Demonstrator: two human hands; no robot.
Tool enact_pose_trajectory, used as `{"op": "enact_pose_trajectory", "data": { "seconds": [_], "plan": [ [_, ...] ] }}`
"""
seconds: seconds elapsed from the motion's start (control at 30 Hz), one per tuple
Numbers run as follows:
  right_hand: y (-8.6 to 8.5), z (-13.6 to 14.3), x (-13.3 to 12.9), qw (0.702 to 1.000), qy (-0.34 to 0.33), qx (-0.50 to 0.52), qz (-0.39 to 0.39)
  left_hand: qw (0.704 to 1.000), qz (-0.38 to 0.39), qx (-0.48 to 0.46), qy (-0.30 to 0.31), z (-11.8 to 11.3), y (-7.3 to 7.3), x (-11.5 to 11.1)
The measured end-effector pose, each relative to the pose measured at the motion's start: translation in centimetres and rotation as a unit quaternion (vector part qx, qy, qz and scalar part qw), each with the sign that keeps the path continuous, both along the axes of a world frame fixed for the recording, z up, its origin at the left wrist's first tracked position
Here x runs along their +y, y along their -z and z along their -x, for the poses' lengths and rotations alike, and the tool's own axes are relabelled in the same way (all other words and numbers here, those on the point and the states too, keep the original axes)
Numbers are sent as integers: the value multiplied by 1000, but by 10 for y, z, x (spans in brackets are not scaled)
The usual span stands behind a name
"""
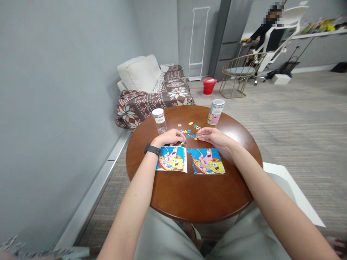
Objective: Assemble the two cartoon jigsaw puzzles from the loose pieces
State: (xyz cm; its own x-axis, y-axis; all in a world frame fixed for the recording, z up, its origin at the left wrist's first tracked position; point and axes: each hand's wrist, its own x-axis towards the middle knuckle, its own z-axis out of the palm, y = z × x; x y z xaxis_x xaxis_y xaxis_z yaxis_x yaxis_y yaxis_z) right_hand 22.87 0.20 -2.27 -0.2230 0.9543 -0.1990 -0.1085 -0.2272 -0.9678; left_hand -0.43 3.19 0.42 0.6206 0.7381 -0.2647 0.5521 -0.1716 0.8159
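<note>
A partly assembled puzzle (pixel 208 161) lies on the round brown table (pixel 189 198), its left edge uneven. Left of it is a printed picture sheet (pixel 171 159) with the same cartoon scene. Beyond both, several loose blue and yellow pieces (pixel 189 135) are scattered. My left hand (pixel 172 137) rests above the sheet, fingers curled down beside a small piece (pixel 183 143); whether it grips that piece is unclear. My right hand (pixel 211 136) is at the right side of the loose pieces, fingers together and touching or nearly touching them; anything held there is too small to name.
A clear jar (pixel 159 121) with a white lid stands at the table's back left, and a printed canister (pixel 215 112) at the back right. Behind are a covered sofa (pixel 159 94), a red bin (pixel 209 86), a gold chair (pixel 238 71) and a person (pixel 261 30).
</note>
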Motion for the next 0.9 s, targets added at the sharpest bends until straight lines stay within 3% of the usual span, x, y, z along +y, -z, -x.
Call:
{"op": "enact_pose_trajectory", "data": {
  "seconds": [0.17, 0.37, 0.7, 0.9],
  "plan": [
    [0, 0, -2, 1000, 8, 0, 8, 1000, 17, -6, -24, -1, 1, -1],
    [-3, 3, -5, 999, 10, -50, 17, 999, 24, -31, 11, 1, 9, 6],
    [-2, 0, -4, 999, 3, -30, -27, 999, 3, -29, 35, 2, 9, 7],
    [3, -5, 3, 996, 13, -9, -93, 999, 4, -33, 27, 1, 7, 5]
  ]
}}
